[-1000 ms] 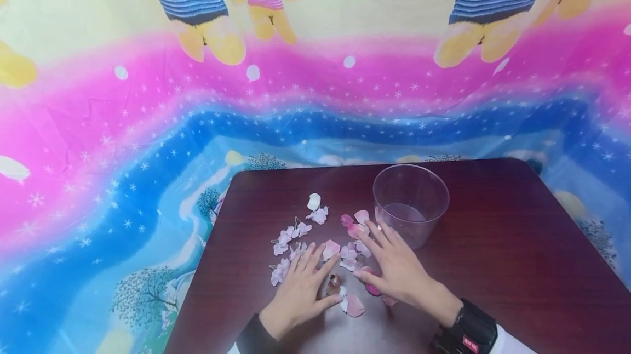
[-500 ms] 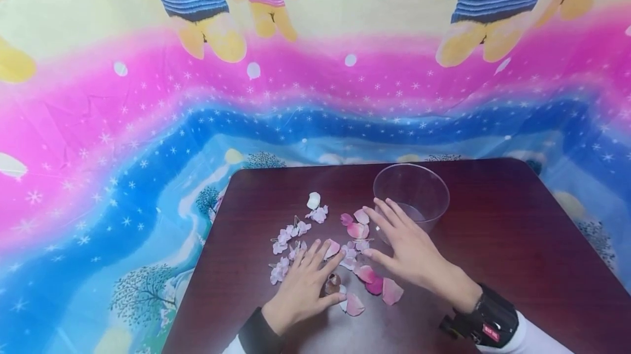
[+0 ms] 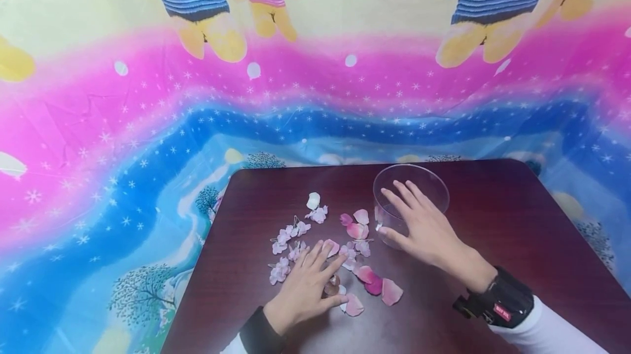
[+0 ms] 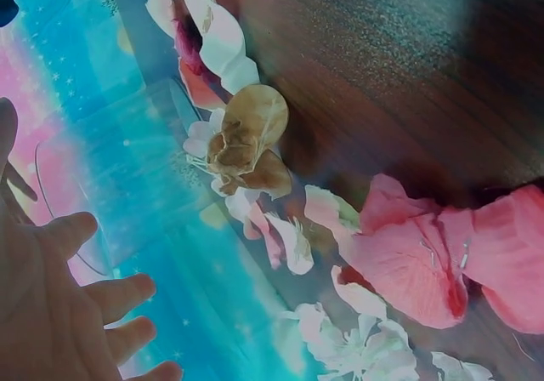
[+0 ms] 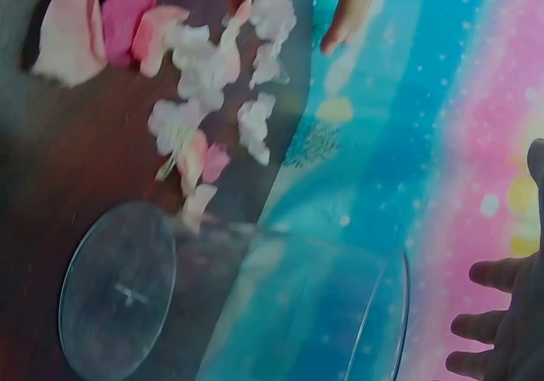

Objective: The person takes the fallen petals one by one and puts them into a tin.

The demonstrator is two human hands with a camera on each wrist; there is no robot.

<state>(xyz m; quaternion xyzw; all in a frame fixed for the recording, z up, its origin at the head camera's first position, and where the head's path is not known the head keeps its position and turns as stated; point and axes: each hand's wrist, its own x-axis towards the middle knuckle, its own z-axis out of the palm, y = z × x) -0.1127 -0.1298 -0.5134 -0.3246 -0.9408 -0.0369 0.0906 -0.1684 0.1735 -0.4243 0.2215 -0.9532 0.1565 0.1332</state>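
Note:
My left hand (image 3: 307, 288) spreads over the near part of a scatter of petals and small flowers, its fingers straight. Beside its thumb sits a small brown, papery object (image 4: 255, 117); a pink petal (image 3: 354, 304) lies by the thumb tip. Pale pink blossoms (image 3: 281, 270) on thin wires lie left of that hand. My right hand (image 3: 431, 230), fingers straight and apart, is over a clear plastic tub (image 5: 119, 292) and overlaps its rim in the head view. Both palms hold nothing. Right of the left hand are more pink petals (image 3: 391, 291) and a deep pink petal (image 3: 374, 285).
The dark wooden table (image 3: 493, 222) has a rounded far edge. Farther back lie a white petal (image 3: 313, 200) and a pale blossom (image 3: 317, 214). A printed cloth (image 3: 305, 80) with bears and snowflakes hangs behind the table.
My right hand has moved away from the petals, right and back, to over the tub, uncovering pink petals. The left hand has hardly moved.

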